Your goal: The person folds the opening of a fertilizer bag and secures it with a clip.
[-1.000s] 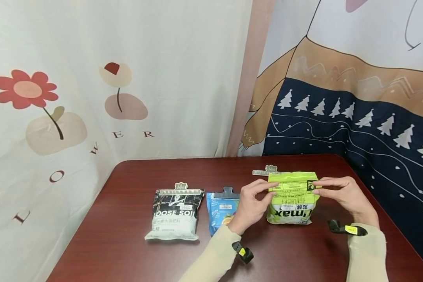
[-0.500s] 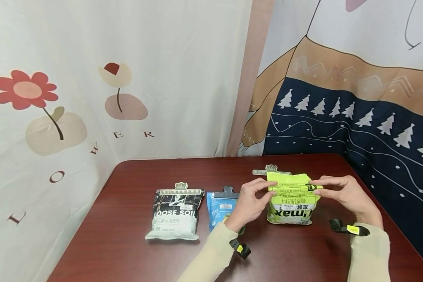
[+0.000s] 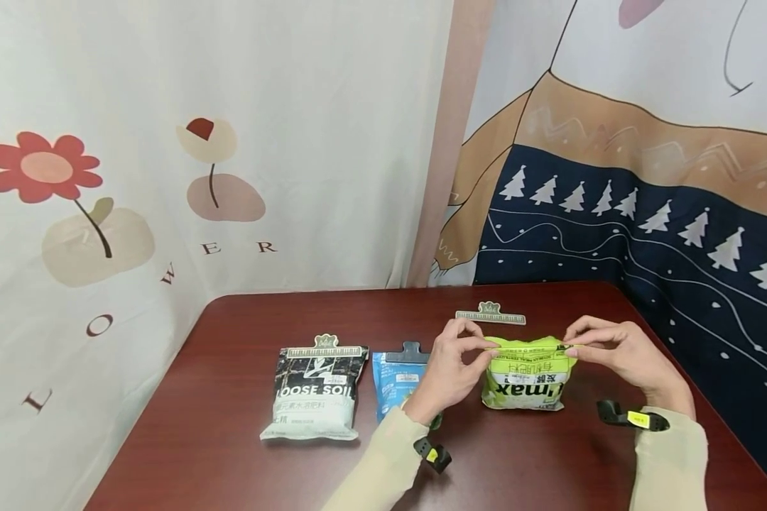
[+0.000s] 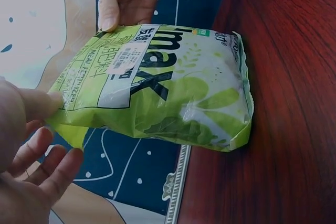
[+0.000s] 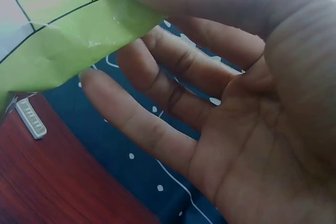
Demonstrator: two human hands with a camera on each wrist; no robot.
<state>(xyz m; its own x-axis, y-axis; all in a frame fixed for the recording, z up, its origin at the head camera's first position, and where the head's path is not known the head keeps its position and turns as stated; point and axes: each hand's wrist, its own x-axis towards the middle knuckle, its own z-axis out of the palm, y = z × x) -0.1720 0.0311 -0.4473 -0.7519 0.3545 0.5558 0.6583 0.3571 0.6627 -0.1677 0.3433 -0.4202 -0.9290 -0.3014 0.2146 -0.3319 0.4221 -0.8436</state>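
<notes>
A green fertilizer bag [image 3: 527, 383] stands on the table with its top edge folded over. My left hand [image 3: 454, 365] pinches the left end of the fold, and my right hand [image 3: 623, 355] pinches the right end. In the left wrist view the bag [image 4: 184, 87] shows its printed front, with the left thumb on the near corner and a loose flap hanging behind it. The right wrist view has the right thumb pressing the bag's corner [image 5: 105, 30], other fingers spread loosely behind. A pale sealing clip [image 3: 491, 314] lies on the table behind the bag.
To the left stands a black and white soil bag [image 3: 313, 397] with a pale clip [image 3: 327, 348] across its top. A blue bag [image 3: 399, 380] with a dark clip [image 3: 409, 353] sits between, partly hidden by my left hand. Curtains rise behind the red-brown table [image 3: 230, 454].
The green bag's upright top flap has been folded backward and down, so the bag looks shorter and the clip behind it shows fully. Both hands keep hold of the ends.
</notes>
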